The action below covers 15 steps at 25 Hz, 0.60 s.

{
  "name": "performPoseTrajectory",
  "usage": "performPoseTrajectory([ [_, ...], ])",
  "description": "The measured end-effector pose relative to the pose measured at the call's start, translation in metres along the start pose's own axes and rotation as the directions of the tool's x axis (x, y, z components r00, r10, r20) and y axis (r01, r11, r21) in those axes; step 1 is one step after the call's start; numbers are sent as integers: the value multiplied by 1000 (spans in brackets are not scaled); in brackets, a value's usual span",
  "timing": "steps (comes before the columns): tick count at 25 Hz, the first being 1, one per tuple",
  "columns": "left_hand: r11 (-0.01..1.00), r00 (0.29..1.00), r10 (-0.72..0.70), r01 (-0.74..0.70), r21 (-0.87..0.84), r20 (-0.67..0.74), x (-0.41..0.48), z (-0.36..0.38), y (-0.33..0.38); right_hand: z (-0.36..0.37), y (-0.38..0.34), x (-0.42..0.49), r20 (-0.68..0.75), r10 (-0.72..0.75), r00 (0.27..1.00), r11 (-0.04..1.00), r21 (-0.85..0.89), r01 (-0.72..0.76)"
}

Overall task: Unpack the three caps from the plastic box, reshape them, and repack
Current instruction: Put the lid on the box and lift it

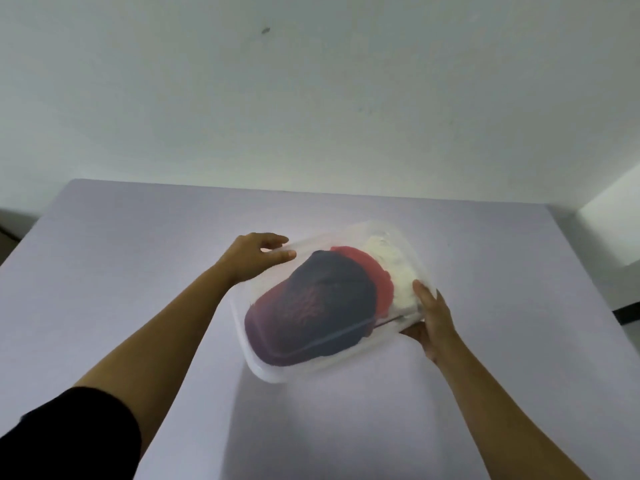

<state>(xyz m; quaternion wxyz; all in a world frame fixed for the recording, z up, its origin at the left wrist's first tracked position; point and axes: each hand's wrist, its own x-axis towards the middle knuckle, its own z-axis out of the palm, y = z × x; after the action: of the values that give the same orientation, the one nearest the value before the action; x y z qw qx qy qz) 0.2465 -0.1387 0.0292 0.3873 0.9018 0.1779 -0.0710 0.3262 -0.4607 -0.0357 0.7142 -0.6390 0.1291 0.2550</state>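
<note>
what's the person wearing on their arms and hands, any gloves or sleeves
No gloves, rings or watch show: the left hand and right hand are bare. A black sleeve covers the left upper arm; no sleeve shows on the right forearm.

both hands (258,256) (431,320) on tilted plastic box (266,370) w/ 3 caps (311,306)

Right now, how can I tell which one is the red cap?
Find the pale purple table, then the clear plastic box held by the left hand and the right hand. Three caps nest inside it. The red cap is the middle one, a thin curve showing between the big dark cap in front and the white cap behind.
</note>
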Motion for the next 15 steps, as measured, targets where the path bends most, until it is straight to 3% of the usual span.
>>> performPoseTrajectory([
  [2, 997, 973, -60, 49, -55, -223, 8, 11, 3, -2, 3, 11, -56, -1, 998, 997, 72, 5],
  [4, 954, 913, -260, 192, -230, -316, 10, 25, -2, 1, 3, 25, -121, -2, 993, 995, 101, 14],
  [6, 800, 857, -483, 348, -488, -181, 12, 38, -9, 6, -3, 44, -168, 0, 986, 993, 116, 20],
  [8, 622, 824, -566, 411, -666, -20, 18, 52, -11, 14, -12, 64, -191, -1, 982, 993, 119, 24],
  [9, 571, 815, -579, 401, -716, -5, 24, 59, -10, 20, -17, 72, -190, -4, 982, 993, 112, 25],
  [13, 545, 786, -609, 320, -775, -104, 59, 69, -17, 31, -25, 111, -143, -5, 990, 1000, 19, 7],
  [15, 545, 792, -600, 299, -783, -115, 84, 61, -25, 30, -31, 135, -133, -6, 991, 988, -151, -15],
])
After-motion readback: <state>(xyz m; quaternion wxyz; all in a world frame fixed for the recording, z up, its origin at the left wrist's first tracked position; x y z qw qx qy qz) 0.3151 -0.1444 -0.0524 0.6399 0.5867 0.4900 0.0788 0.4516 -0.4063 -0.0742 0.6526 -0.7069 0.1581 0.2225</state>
